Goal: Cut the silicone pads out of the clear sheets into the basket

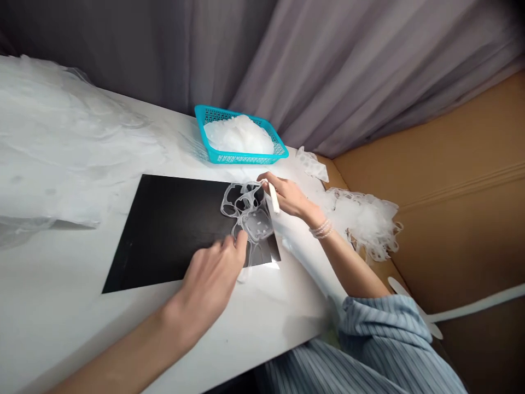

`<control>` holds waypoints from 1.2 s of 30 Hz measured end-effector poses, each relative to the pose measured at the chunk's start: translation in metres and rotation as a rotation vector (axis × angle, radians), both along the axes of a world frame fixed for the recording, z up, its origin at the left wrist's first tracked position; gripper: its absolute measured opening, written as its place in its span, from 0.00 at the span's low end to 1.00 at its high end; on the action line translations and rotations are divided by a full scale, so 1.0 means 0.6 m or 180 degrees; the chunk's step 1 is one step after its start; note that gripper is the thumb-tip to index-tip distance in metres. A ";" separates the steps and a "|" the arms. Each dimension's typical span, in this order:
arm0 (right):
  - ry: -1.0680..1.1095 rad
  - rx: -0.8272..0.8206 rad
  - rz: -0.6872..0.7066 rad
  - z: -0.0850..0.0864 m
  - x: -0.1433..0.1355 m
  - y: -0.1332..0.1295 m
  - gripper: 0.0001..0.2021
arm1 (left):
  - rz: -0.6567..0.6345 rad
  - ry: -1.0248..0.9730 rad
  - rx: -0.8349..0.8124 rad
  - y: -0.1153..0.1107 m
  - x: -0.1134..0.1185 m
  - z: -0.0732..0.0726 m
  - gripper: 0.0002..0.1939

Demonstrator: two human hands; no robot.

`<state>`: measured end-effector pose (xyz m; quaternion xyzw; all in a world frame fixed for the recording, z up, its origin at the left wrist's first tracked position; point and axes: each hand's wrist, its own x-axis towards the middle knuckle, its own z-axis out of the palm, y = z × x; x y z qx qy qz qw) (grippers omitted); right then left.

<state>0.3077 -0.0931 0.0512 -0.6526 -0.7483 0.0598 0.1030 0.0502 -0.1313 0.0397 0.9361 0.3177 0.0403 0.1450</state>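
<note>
A black mat [164, 230] lies on the white table [172, 334]. Over its right end is a translucent cut-out sheet [256, 223] with looped outlines and small dots. My left hand [215, 271] is closed at the sheet's near edge, its fingertips pressed together on the clear material. At the sheet's far right corner my right hand [287, 194] is closed, with a white stick-like tool [273, 198] held in it and a thin strand of the sheet at its fingertips.
Behind the mat stands a turquoise basket [246, 158] heaped with white translucent pieces [240, 134]. Clear sheets [69, 148] are piled at the left. Lacy scraps [365, 219] lie at the right, by a brown padded panel [430, 180].
</note>
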 end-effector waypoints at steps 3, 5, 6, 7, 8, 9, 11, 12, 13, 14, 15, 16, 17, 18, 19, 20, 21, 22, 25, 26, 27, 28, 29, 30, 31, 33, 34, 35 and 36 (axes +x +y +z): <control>-0.0231 -0.0250 -0.0112 0.005 0.003 -0.033 0.12 | -0.0668 -0.0385 0.0982 0.035 0.000 -0.030 0.16; -0.0228 -0.0236 -0.0254 0.007 0.004 -0.045 0.10 | -0.1048 -0.0528 0.1239 0.057 0.001 -0.053 0.17; -0.0165 -0.0187 -0.0385 0.008 0.004 -0.050 0.11 | -0.1121 -0.0516 0.1216 0.066 0.001 -0.064 0.19; -0.0071 -0.0102 -0.0554 0.011 0.003 -0.055 0.13 | -0.1126 -0.0472 0.1156 0.073 0.000 -0.072 0.20; 0.0050 0.0004 -0.0735 0.014 0.000 -0.061 0.15 | -0.1092 -0.0424 0.1101 0.078 -0.001 -0.079 0.21; 0.0202 0.0137 -0.0898 0.017 -0.005 -0.068 0.18 | -0.1065 -0.0387 0.1075 0.081 -0.003 -0.084 0.22; 0.0598 0.0431 -0.1112 0.019 -0.024 -0.089 0.22 | -0.1126 -0.0367 0.1125 0.082 -0.006 -0.088 0.23; 0.0843 0.0555 -0.1143 0.016 -0.038 -0.102 0.23 | -0.1207 -0.0379 0.1182 0.081 -0.007 -0.089 0.23; 0.1117 0.0639 -0.1139 0.011 -0.055 -0.114 0.23 | -0.1299 -0.0408 0.1242 0.079 -0.008 -0.089 0.23; 0.1394 0.0684 -0.1123 0.004 -0.073 -0.126 0.22 | -0.1379 -0.0447 0.1287 0.077 -0.008 -0.089 0.24; 0.1641 0.0697 -0.1109 -0.006 -0.091 -0.136 0.21 | -0.1428 -0.0493 0.1310 0.075 -0.007 -0.091 0.24; 0.1847 0.0681 -0.1106 -0.016 -0.108 -0.144 0.19 | -0.1439 -0.0540 0.1314 0.073 -0.007 -0.092 0.23; 0.1999 0.0670 -0.1111 -0.027 -0.123 -0.150 0.16 | -0.1413 -0.0585 0.1309 0.072 -0.006 -0.094 0.23; 0.2089 0.0663 -0.1119 -0.038 -0.136 -0.153 0.14 | -0.1381 -0.0626 0.1295 0.070 -0.005 -0.096 0.23; 0.2114 0.0662 -0.1128 -0.047 -0.145 -0.155 0.12 | -0.1363 -0.0657 0.1276 0.070 -0.005 -0.098 0.23; 0.2089 0.0658 -0.1127 -0.055 -0.152 -0.155 0.10 | -0.1359 -0.0684 0.1262 0.069 -0.005 -0.100 0.23; 0.2034 0.0650 -0.1119 -0.061 -0.155 -0.154 0.09 | -0.1361 -0.0713 0.1258 0.068 -0.005 -0.101 0.23; 0.1964 0.0646 -0.1104 -0.066 -0.157 -0.153 0.09 | -0.1364 -0.0739 0.1255 0.068 -0.005 -0.101 0.23; 0.1761 0.0661 -0.1028 -0.072 -0.157 -0.150 0.07 | -0.1361 -0.0768 0.1239 0.067 -0.007 -0.099 0.22; 0.1713 0.0685 -0.0999 -0.073 -0.157 -0.149 0.07 | -0.1355 -0.0760 0.1223 0.066 -0.008 -0.098 0.22; 0.1663 0.0709 -0.0970 -0.073 -0.157 -0.148 0.06 | -0.1349 -0.0735 0.1198 0.066 -0.008 -0.097 0.22; 0.1608 0.0735 -0.0943 -0.074 -0.157 -0.148 0.06 | -0.1339 -0.0704 0.1173 0.066 -0.009 -0.096 0.22; 0.1556 0.0743 -0.0914 -0.074 -0.158 -0.147 0.06 | -0.1334 -0.0666 0.1150 0.065 -0.009 -0.095 0.22; 0.1514 0.0742 -0.0888 -0.075 -0.158 -0.146 0.06 | -0.1335 -0.0635 0.1134 0.065 -0.010 -0.095 0.22; 0.1476 0.0738 -0.0864 -0.076 -0.159 -0.146 0.06 | -0.1340 -0.0613 0.1124 0.065 -0.011 -0.095 0.22; 0.1417 0.0732 -0.0796 -0.080 -0.159 -0.144 0.06 | -0.1372 -0.0600 0.1124 0.066 -0.012 -0.094 0.22; 0.1383 0.0742 -0.0749 -0.082 -0.159 -0.143 0.06 | -0.1389 -0.0604 0.1124 0.066 -0.013 -0.094 0.22; 0.1340 0.0759 -0.0701 -0.084 -0.160 -0.143 0.06 | -0.1401 -0.0605 0.1117 0.066 -0.014 -0.094 0.23; 0.1286 0.0773 -0.0667 -0.085 -0.160 -0.142 0.06 | -0.1405 -0.0606 0.1102 0.067 -0.014 -0.093 0.23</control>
